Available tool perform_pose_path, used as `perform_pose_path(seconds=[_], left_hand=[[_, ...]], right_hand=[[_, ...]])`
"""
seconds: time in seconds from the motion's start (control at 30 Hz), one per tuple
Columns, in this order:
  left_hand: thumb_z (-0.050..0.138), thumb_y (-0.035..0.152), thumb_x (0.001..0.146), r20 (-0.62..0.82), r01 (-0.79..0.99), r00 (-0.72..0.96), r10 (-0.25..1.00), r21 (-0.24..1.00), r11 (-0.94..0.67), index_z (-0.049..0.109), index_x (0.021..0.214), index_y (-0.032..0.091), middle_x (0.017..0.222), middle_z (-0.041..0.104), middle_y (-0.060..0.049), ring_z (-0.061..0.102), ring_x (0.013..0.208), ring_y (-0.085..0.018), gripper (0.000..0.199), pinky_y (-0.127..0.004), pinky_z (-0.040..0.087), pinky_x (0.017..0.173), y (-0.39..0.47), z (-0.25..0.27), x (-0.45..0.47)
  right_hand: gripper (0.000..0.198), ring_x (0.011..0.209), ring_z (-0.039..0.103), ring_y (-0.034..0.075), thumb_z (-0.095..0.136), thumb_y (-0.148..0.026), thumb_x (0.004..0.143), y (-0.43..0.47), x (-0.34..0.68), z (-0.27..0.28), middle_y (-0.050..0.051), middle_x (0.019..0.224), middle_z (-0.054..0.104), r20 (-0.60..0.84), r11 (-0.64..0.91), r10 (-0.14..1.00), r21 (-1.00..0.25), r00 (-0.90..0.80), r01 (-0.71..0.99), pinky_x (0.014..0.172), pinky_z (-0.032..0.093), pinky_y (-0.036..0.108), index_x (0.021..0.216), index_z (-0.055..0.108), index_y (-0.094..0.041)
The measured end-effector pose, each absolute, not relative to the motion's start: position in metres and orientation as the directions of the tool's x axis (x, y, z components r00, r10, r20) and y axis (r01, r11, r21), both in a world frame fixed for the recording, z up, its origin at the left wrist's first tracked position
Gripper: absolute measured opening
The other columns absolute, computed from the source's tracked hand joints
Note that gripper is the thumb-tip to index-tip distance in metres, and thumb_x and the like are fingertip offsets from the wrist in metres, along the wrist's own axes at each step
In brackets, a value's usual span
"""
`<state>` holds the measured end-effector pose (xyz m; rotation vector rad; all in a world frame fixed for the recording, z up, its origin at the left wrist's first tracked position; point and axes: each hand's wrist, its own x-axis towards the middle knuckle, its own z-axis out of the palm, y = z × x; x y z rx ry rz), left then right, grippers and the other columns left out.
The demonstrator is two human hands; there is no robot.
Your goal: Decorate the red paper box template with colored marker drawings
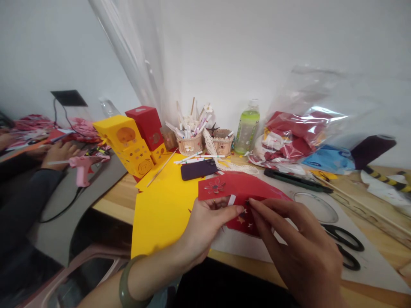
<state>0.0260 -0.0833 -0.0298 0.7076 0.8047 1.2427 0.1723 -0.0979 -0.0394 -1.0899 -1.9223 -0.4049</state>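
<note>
A sheet of red cut-out paper (247, 182) is held up above the table, with a flower shape and several small star holes cut through it. My left hand (208, 220) grips its near left part, thumb on top and fingers beneath. A small white strip (231, 199) stands beside that thumb. With thumb and forefinger together, my right hand (295, 239) pinches at the paper near the star holes; whether a tiny piece is between these fingertips cannot be seen. Black-handled scissors (345, 244) lie right of my right hand, blades hidden.
Yellow paper (160, 218) covers the table at left. Behind stand a yellow box (123, 141), a red box (147, 128), a pen basket (190, 145) and a green bottle (247, 130). A dark phone-like case (199, 169) and cutter (297, 180) lie nearer. Another person's hand (62, 154) is near a pink glue gun (80, 169).
</note>
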Motion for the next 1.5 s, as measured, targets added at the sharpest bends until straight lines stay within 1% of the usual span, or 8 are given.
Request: perform_pose_path(seconds=[0.13, 0.23, 0.37, 0.47, 0.67, 0.87, 1.23, 1.5], left_hand=[[0.075, 0.014, 0.062, -0.088, -0.493, 0.107, 0.990, 0.860, 0.130, 0.070, 0.085, 0.015, 0.091, 0.071, -0.004, 0.064, 0.084, -0.015, 0.023, -0.026, 0.048, 0.081, -0.085, -0.031, 0.025], [0.075, 0.015, 0.064, -0.065, -0.460, 0.119, 0.991, 0.881, 0.113, 0.067, 0.095, 0.016, 0.102, 0.069, -0.005, 0.063, 0.092, -0.017, 0.032, -0.029, 0.047, 0.086, -0.084, -0.034, 0.025], [0.075, 0.017, 0.064, -0.018, -0.426, 0.098, 0.995, 0.903, 0.059, 0.065, 0.098, 0.016, 0.106, 0.068, -0.006, 0.061, 0.097, -0.018, 0.036, -0.029, 0.046, 0.088, -0.083, -0.037, 0.025], [0.075, 0.016, 0.064, 0.008, -0.421, 0.076, 0.997, 0.906, 0.025, 0.066, 0.094, 0.016, 0.101, 0.069, -0.003, 0.062, 0.094, -0.016, 0.031, -0.027, 0.046, 0.087, -0.081, -0.038, 0.026], [0.073, 0.014, 0.067, 0.013, -0.467, 0.123, 0.992, 0.883, 0.046, 0.071, 0.080, 0.017, 0.080, 0.071, 0.001, 0.063, 0.074, -0.010, 0.013, -0.022, 0.050, 0.075, -0.079, -0.035, 0.026], [0.073, 0.011, 0.067, 0.015, -0.504, 0.139, 0.990, 0.862, 0.058, 0.073, 0.079, 0.018, 0.078, 0.071, 0.001, 0.062, 0.069, -0.008, 0.014, -0.018, 0.050, 0.070, -0.079, -0.034, 0.025], [0.076, 0.013, 0.064, -0.059, -0.534, 0.177, 0.982, 0.833, 0.146, 0.073, 0.069, 0.015, 0.068, 0.071, 0.000, 0.061, 0.060, -0.007, 0.007, -0.016, 0.049, 0.064, -0.079, -0.031, 0.024], [0.078, 0.014, 0.060, -0.145, -0.543, 0.187, 0.972, 0.809, 0.226, 0.073, 0.069, 0.013, 0.065, 0.070, -0.001, 0.061, 0.057, -0.007, 0.010, -0.015, 0.048, 0.060, -0.079, -0.032, 0.023]], right_hand=[[0.021, 0.075, 0.063, 0.016, 0.061, -0.009, 0.079, -0.095, 0.172, -0.036, 0.004, 0.087, 0.064, 0.784, 0.621, 0.597, -0.317, -0.170, 0.717, 0.066, 0.050, 0.027, 0.096, 0.064, -0.022], [0.015, 0.073, 0.061, 0.015, 0.063, -0.010, 0.078, -0.092, 0.172, -0.032, 0.003, 0.084, 0.063, 0.726, 0.626, 0.673, -0.457, -0.141, 0.632, 0.063, 0.050, 0.025, 0.088, 0.064, -0.022], [0.011, 0.065, 0.059, 0.013, 0.061, -0.011, 0.080, -0.089, 0.172, -0.027, 0.001, 0.078, 0.061, 0.666, 0.607, 0.734, -0.555, -0.133, 0.568, 0.057, 0.049, 0.024, 0.079, 0.063, -0.022], [0.012, 0.067, 0.060, 0.014, 0.058, -0.010, 0.081, -0.088, 0.172, -0.027, 0.001, 0.077, 0.060, 0.645, 0.592, 0.750, -0.553, -0.149, 0.587, 0.058, 0.048, 0.025, 0.077, 0.061, -0.021], [0.014, 0.064, 0.057, 0.011, 0.056, -0.007, 0.083, -0.087, 0.170, -0.031, 0.000, 0.080, 0.058, 0.641, 0.583, 0.754, -0.555, -0.141, 0.594, 0.058, 0.048, 0.022, 0.080, 0.057, -0.020], [0.016, 0.064, 0.056, 0.009, 0.055, -0.006, 0.083, -0.088, 0.169, -0.031, -0.001, 0.079, 0.057, 0.626, 0.574, 0.768, -0.577, -0.136, 0.582, 0.057, 0.047, 0.021, 0.079, 0.056, -0.021], [0.015, 0.062, 0.054, 0.009, 0.053, -0.008, 0.085, -0.088, 0.170, -0.032, -0.001, 0.080, 0.054, 0.565, 0.538, 0.813, -0.637, -0.139, 0.552, 0.055, 0.047, 0.021, 0.078, 0.054, -0.022], [0.014, 0.068, 0.055, 0.010, 0.052, -0.010, 0.086, -0.088, 0.172, -0.032, -0.001, 0.082, 0.055, 0.524, 0.511, 0.838, -0.659, -0.151, 0.552, 0.058, 0.046, 0.021, 0.079, 0.055, -0.022]])
